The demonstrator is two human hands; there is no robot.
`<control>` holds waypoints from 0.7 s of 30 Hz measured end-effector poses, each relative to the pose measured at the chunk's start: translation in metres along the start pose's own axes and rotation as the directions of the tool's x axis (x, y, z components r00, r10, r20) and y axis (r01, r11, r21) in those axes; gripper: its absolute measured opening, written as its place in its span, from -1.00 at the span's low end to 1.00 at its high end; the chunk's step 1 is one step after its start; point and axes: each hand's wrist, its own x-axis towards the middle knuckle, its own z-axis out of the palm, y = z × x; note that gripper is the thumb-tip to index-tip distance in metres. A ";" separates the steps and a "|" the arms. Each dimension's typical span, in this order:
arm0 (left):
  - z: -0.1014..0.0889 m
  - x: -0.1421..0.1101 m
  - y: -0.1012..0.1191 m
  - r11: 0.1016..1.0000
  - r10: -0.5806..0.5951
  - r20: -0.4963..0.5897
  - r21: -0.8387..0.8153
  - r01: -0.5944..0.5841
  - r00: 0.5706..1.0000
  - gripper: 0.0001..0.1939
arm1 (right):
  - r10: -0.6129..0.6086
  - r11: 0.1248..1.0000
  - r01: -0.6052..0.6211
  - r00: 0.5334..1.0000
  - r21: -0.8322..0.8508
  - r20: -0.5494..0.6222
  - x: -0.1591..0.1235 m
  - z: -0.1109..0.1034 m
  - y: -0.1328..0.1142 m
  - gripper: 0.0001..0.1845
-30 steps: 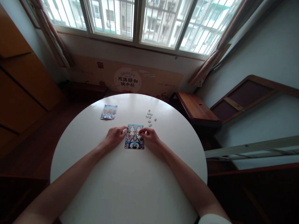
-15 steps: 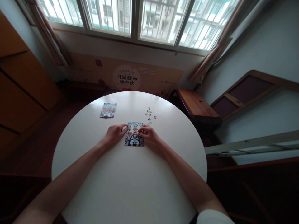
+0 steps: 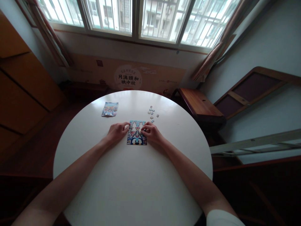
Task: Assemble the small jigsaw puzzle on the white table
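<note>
A partly filled jigsaw puzzle lies on the white round table, a blue-and-white cartoon face at its near end and pale gaps towards the far end. At its upper left edge, my left hand grips the border between thumb and curled fingers. My right hand reaches over the right side, thumb and fingers pinched on a small puzzle piece that they mostly hide. Several loose puzzle pieces are scattered beyond my right hand.
A printed picture sheet of similar design lies at the table's far left. The round table has a wooden bench behind its right side. Barred windows and a printed banner are beyond.
The view has shifted slightly. My right hand's fingers have moved a little over the puzzle's right side, still pinched. My left hand stays at the left edge.
</note>
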 end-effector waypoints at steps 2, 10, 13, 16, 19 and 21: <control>0.000 0.000 0.000 1.000 -0.004 -0.004 0.006 0.004 1.000 -0.63 | -0.017 0.999 0.017 1.000 -0.027 0.010 0.000 0.000 0.001 -0.93; 0.001 0.001 -0.001 0.999 0.023 -0.029 0.041 -0.022 0.999 -0.63 | -0.106 0.990 0.109 0.993 -0.092 0.047 0.002 0.001 0.004 -0.92; 0.002 0.001 -0.002 0.999 0.031 -0.039 0.040 -0.029 0.999 -0.63 | -0.107 0.991 0.109 0.994 -0.082 0.028 0.002 0.000 0.002 -0.91; 0.002 0.001 -0.003 0.999 0.035 -0.041 0.042 -0.033 0.999 -0.63 | -0.129 0.988 0.127 0.992 -0.092 -0.009 0.001 0.000 0.001 -0.93; 0.001 0.001 -0.002 0.998 0.039 -0.034 0.044 -0.037 0.999 -0.61 | -0.160 0.979 0.156 0.987 -0.129 -0.025 0.000 0.001 0.001 -0.91; 0.000 0.001 -0.002 0.998 0.038 -0.030 0.042 -0.037 0.999 -0.61 | -0.172 0.973 0.169 0.985 -0.158 -0.004 0.000 0.001 0.001 -0.91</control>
